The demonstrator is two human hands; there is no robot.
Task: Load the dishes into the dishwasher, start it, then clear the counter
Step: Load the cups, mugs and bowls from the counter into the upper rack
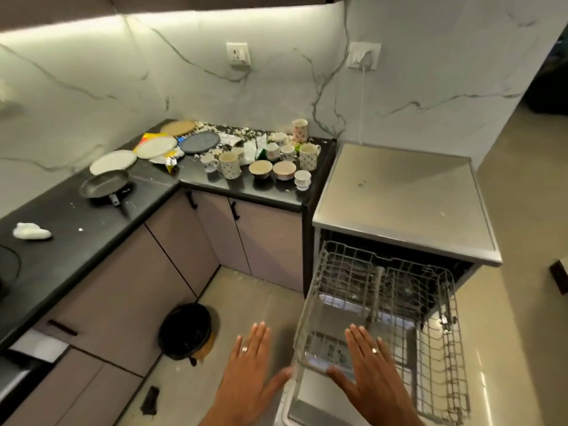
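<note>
Dishwasher rack [384, 302] stands pulled out, holding no dishes; left hand [250, 364] and right hand [365, 361] hover flat, released.

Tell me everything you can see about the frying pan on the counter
The frying pan is dark, round and shallow, seemingly non-stick metal, and looks empty. It sits upright on the left stretch of the black counter, just in front of a white plate. Its short dark handle points toward the counter's front edge. Neither hand touches it.

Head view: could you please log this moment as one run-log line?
rack pulled out, empty | left hand open | right hand open over rack | dishes on counter
</note>
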